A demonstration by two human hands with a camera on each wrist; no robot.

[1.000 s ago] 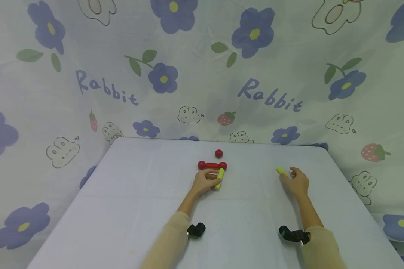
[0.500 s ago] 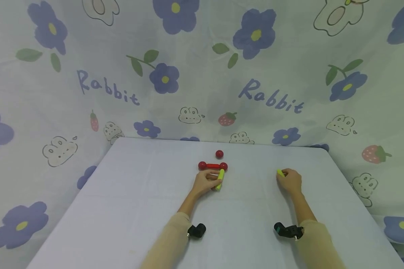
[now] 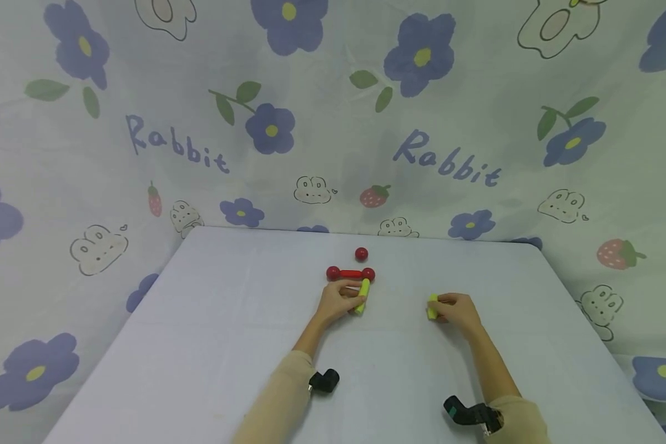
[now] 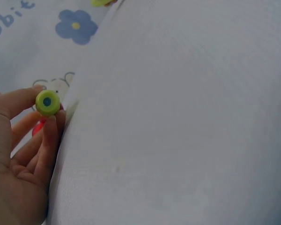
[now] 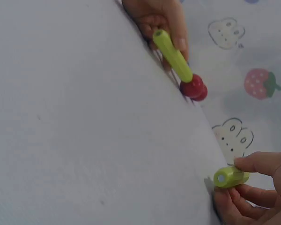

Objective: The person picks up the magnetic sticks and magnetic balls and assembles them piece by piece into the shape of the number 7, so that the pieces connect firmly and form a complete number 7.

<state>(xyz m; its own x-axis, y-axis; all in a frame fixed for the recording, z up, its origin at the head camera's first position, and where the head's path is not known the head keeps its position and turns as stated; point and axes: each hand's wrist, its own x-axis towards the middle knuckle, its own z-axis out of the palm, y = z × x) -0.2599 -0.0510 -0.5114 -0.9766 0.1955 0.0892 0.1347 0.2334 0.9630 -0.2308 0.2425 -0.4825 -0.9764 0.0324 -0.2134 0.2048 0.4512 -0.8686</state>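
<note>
So the yellow-green stick (image 3: pixel 362 296) sits just right of the worktop's centre, slanted, its far end right up against the right-end ball (image 3: pixel 368 274) of the red set. Looks like contact, but I can't tell if it's actually plugged in. The left hand (image 3: pixel 335 300) has its grip pinched on the stick, thumb one side, fingers the other.

The right hand (image 3: pixel 459 313) is well apart from that, pinching a second yellow-green piece (image 5: pixel 232 176) between thumb and fingers. Can't tell if it's off the surface. The end facing its wrist cam has a pale round centre.

My worry: if the stick is only butted against that ball, a sideways nudge from the left hand could roll the ball or crack the joint with the red rod (image 3: pixel 350 273), which has another ball (image 3: pixel 333 272) on its left end. The right grip is all fingertips too, so an off-angle push could twist that piece loose.

Behind the set there's a loose red ball (image 3: pixel 361 253) on the white worktop (image 3: pixel 227 277), and a bump could send it rolling. Rabbit-print cloth (image 3: pixel 338 142) hangs behind.
</note>
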